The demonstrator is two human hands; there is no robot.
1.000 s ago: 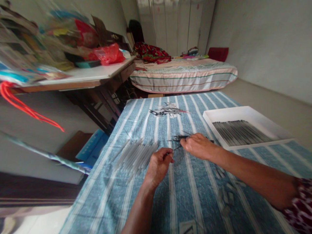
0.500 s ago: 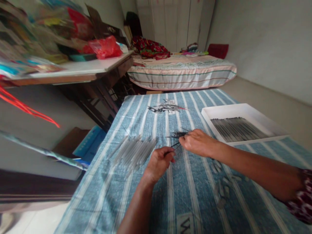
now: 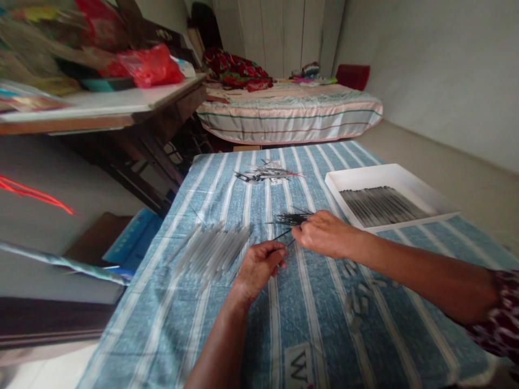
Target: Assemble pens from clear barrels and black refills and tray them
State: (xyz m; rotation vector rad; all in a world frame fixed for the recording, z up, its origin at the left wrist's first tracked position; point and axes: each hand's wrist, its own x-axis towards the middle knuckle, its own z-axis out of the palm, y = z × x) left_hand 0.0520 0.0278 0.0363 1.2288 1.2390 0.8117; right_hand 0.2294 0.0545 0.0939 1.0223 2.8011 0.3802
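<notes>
My left hand (image 3: pixel 259 266) is closed with its fingertips pinched on a thin black rod (image 3: pixel 283 234), which looks like a pen refill. The rod slants up to my right hand (image 3: pixel 324 233), whose fingers are also pinched at its other end. Just behind the right fingertips lies a loose pile of thin black rods (image 3: pixel 288 218). Left of my left hand, many clear, greyish tubes (image 3: pixel 214 248) rest side by side on the striped cloth (image 3: pixel 170 319). Short grey pieces (image 3: pixel 359 305) are scattered below my right forearm.
A shallow white box (image 3: pixel 430 197) at the right holds a row of dark-cored tubes (image 3: pixel 381 205). Farther back lies a small heap of black and clear parts (image 3: pixel 267 173). A cluttered side table (image 3: pixel 170 102) stands at the left, and a bed (image 3: pixel 292 116) is behind.
The whole view has shifted slightly, so things sit a little farther left and higher. Both hands stay close together, with more of the black rod showing between them.
</notes>
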